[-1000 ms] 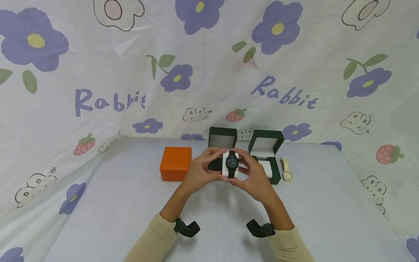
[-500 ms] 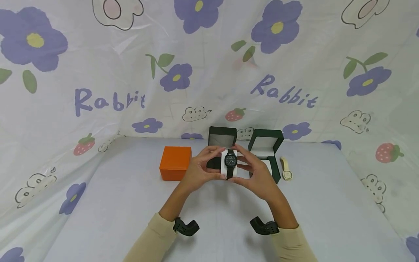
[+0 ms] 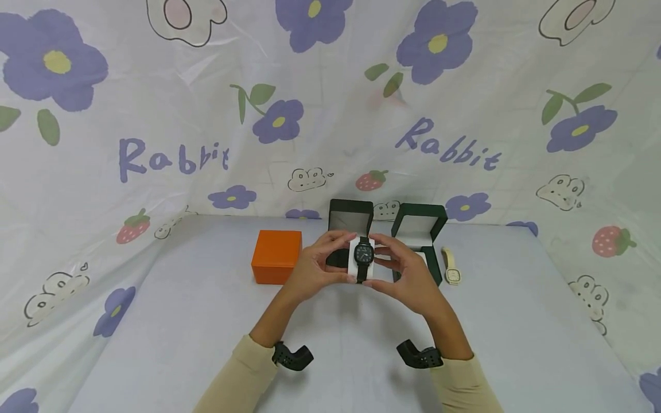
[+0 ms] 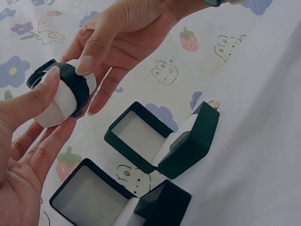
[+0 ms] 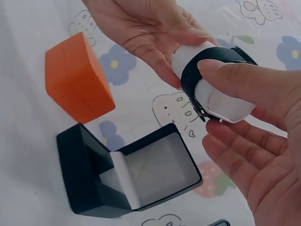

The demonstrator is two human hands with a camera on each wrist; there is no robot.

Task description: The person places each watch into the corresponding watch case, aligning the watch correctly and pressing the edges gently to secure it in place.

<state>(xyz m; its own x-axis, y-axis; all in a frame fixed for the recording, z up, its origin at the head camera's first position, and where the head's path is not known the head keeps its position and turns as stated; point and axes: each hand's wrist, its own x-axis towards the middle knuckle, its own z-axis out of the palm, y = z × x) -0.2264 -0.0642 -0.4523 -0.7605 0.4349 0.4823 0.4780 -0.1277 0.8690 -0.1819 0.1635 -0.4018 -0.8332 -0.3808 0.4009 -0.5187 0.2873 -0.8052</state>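
Note:
A black square-faced wristwatch [image 3: 364, 254], strapped around a white cushion [image 3: 353, 265], is held up between both hands, its dial towards the head camera. My left hand [image 3: 312, 267] pinches the cushion from the left, thumb below in the head view. From the right, my right hand [image 3: 405, 275] grips the other side; in the right wrist view its thumb presses the black strap [image 5: 190, 80]. Just behind the hands stand two open dark green watch boxes: the left box [image 3: 351, 213] and the right box [image 3: 432, 265]. The hands hide parts of both.
Left of the hands sits a closed orange box [image 3: 276, 258]. A cream watch [image 3: 451, 268] lies right of the green boxes. The white table [image 3: 206, 332] runs back to a printed cloth backdrop [image 3: 330, 115].
The watch and cushion have shifted slightly left and up. My right wrist has swung a little right, and its fingers show more spread on the cushion. The boxes stay put.

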